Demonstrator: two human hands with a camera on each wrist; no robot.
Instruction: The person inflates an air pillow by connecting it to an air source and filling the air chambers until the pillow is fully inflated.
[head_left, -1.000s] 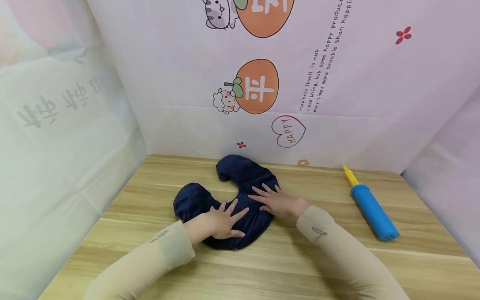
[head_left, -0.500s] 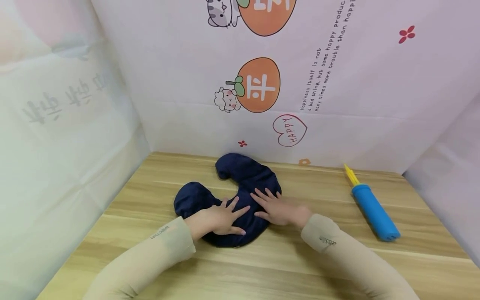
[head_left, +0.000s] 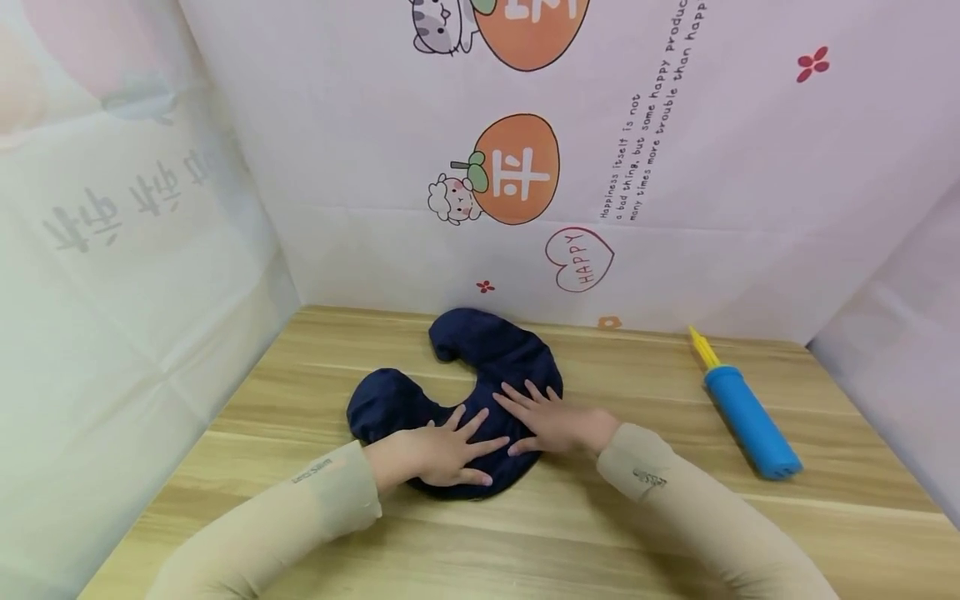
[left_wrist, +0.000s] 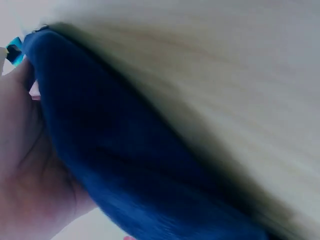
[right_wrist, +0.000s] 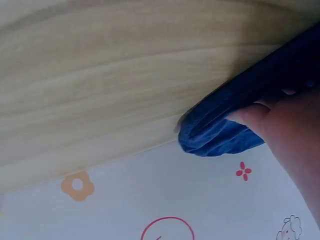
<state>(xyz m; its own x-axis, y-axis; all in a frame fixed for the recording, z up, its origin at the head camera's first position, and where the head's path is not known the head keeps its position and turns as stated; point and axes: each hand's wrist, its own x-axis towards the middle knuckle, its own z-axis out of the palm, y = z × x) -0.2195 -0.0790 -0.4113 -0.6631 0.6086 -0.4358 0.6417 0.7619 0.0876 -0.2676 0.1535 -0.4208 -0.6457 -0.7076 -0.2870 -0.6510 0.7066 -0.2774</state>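
Observation:
A dark navy, U-shaped neck pillow point(head_left: 517, 354) lies on the wooden table, its opening toward the back left. Its surface looks soft and slightly wrinkled. My left hand point(head_left: 450, 454) rests on the near part of the curve with fingers spread. Farther right, my right hand point(head_left: 551, 421) lies on the pillow's right side, its fingers spread too. In the left wrist view the palm point(left_wrist: 30, 170) lies against the navy fabric point(left_wrist: 115, 135). The right wrist view shows the right hand point(right_wrist: 290, 125) on the pillow's folded edge point(right_wrist: 220, 135).
A blue hand pump point(head_left: 752, 423) with a yellow nozzle point(head_left: 702, 350) lies to the right on the wood-grain table point(head_left: 525, 550). White printed cloth point(head_left: 360, 167) hangs behind the table and along both sides.
Both hands stay on the pillow and shift only slightly. The left fingers move a little down and right, while the right hand slides slightly left. The pump stays put.

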